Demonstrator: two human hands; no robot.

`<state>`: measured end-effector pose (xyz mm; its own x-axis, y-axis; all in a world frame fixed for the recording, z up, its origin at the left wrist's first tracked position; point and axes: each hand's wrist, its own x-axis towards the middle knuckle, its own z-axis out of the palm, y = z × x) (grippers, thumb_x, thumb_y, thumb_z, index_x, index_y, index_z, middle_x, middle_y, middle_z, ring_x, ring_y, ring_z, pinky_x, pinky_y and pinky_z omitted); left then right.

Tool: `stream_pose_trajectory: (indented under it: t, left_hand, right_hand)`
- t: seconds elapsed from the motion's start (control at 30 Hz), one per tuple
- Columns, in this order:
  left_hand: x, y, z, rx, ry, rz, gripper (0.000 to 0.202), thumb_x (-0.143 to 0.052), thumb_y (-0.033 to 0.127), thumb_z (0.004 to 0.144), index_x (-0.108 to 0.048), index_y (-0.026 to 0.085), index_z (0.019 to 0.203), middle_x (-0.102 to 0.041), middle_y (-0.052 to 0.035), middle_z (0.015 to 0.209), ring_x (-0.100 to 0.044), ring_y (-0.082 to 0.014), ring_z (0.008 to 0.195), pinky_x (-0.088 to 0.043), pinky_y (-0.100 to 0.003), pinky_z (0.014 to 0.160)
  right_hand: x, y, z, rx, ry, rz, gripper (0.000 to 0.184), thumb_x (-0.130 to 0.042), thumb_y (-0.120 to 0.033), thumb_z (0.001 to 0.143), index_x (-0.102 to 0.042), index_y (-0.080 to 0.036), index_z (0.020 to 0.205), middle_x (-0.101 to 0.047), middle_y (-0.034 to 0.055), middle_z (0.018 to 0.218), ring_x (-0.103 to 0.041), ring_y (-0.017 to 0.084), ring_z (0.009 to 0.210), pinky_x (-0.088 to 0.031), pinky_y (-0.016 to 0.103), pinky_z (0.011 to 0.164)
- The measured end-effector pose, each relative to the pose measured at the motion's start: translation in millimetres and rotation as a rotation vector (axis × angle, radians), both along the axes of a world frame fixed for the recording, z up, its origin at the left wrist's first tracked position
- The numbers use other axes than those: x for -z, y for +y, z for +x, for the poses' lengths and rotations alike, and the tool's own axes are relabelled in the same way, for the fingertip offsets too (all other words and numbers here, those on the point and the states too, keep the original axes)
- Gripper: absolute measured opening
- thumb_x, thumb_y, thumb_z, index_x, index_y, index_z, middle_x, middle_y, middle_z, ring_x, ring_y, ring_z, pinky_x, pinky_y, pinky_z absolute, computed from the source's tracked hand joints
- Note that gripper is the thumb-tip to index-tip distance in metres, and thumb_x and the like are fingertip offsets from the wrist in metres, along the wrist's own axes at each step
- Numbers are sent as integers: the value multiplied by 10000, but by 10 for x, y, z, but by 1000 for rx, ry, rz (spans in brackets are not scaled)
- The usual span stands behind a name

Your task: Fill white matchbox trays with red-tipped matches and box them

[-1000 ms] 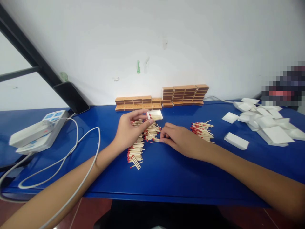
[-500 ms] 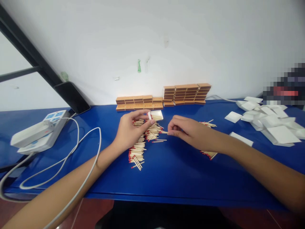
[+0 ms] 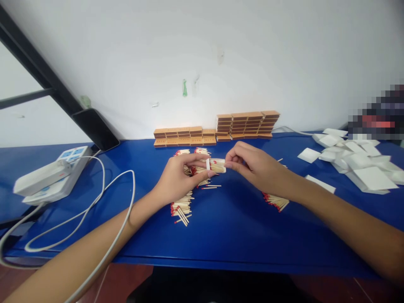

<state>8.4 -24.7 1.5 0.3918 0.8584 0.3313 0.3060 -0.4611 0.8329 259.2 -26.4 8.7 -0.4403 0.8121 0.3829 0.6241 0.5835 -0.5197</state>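
My left hand (image 3: 183,174) grips a small white matchbox tray (image 3: 208,164) by its left end, thumb below and fingers above. Matches lie inside the tray, with a couple of red heads showing near its right end. At that right end my right hand (image 3: 249,168) is closed in a pinch on matches, their heads over the tray and the other ends between the fingertips. How many it pinches I cannot make out. Beneath and beside my left hand spreads a pile of red-headed matches (image 3: 182,204). A second bunch of matches (image 3: 276,201) lies partly hidden under my right wrist.
Orange-brown matchboxes (image 3: 248,125) stand stacked along the wall. To the right are a heap of white trays (image 3: 356,155) and a single tray (image 3: 320,184). A power strip (image 3: 57,176) sits at left, its white cable (image 3: 131,202) crossing over my left forearm. A black phone-like slab (image 3: 96,128) leans behind.
My left hand has shifted right and slightly down with the tray. My right hand has raised its pinched matches from beside the pile to the tray's right end.
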Motion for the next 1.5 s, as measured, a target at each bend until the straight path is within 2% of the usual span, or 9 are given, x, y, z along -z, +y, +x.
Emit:
stream_pose_trajectory:
  t: [0.13, 0.43, 0.7, 0.77, 0.87, 1.0, 1.1, 1.3, 1.5]
  left_hand:
    - [8, -4, 11, 11, -20, -29, 379, -869, 362, 835, -785, 175, 1153, -832, -112, 1098, -812, -272, 975, -653, -350, 814]
    - [-38, -8, 42, -3, -59, -78, 381, -896, 391, 792, -792, 155, 1073, -834, -116, 1081, -813, -249, 888, -644, -295, 666]
    - [-43, 7, 44, -48, -143, -148, 447, -885, 342, 799, -770, 143, 1182, -846, -102, 998, -822, -259, 905, -669, -346, 800]
    - [-46, 23, 34, -102, -140, -123, 448, -883, 348, 803, -771, 139, 1182, -846, -102, 996, -818, -264, 934, -662, -358, 840]
    - [-59, 42, 22, -165, -130, -75, 413, -882, 355, 804, -779, 137, 1139, -846, -104, 1004, -813, -269, 971, -655, -368, 878]
    - [-66, 54, 22, -175, -146, -51, 434, -914, 334, 760, -776, 142, 1123, -847, -98, 988, -811, -273, 981, -652, -371, 891]
    - [-58, 50, 28, -169, -144, -59, 430, -906, 323, 768, -773, 139, 1134, -846, -98, 994, -810, -271, 986, -648, -370, 891]
    - [-60, 25, 39, -147, -128, -70, 402, -890, 314, 783, -771, 153, 1132, -847, -92, 1005, -808, -270, 1000, -638, -398, 944]
    - [-59, 30, 39, -148, -128, -59, 391, -885, 320, 791, -774, 152, 1126, -847, -91, 1013, -806, -271, 1008, -628, -405, 970]
  right_hand:
    - [23, 0, -9, -15, -35, 77, 194, -523, -373, 1051, -603, -228, 949, -607, 52, 962, -573, 191, 801, -443, 342, 719]
    - [42, -21, -21, -5, -87, 215, 130, -548, -290, 1051, -608, -214, 964, -612, 55, 966, -582, 184, 790, -434, 322, 686]
    - [21, -56, -48, 35, 20, 314, 117, -598, -278, 1037, -665, -199, 983, -597, 21, 876, -555, 149, 708, -414, 302, 654]
    - [28, -65, -56, 39, 29, 296, 125, -613, -282, 1026, -669, -199, 950, -583, 10, 840, -553, 145, 705, -409, 298, 654]
    - [71, -79, -79, -16, -41, 161, 136, -663, -311, 997, -681, -210, 908, -597, 2, 832, -564, 147, 724, -412, 296, 673]
    - [162, -111, -149, -103, -124, -51, 82, -702, -289, 964, -687, -216, 927, -635, 9, 897, -588, 157, 785, -429, 294, 710]
    - [213, -131, -208, -118, -156, -138, 113, -664, -272, 992, -661, -210, 897, -631, 13, 898, -586, 164, 800, -425, 298, 714]
    - [277, -144, -274, -169, -145, -147, 122, -622, -267, 1033, -652, -209, 930, -639, 17, 946, -595, 168, 836, -427, 301, 751]
    - [291, -157, -301, -131, -128, -103, 113, -658, -318, 1018, -658, -205, 1026, -626, 17, 948, -576, 151, 749, -423, 295, 709]
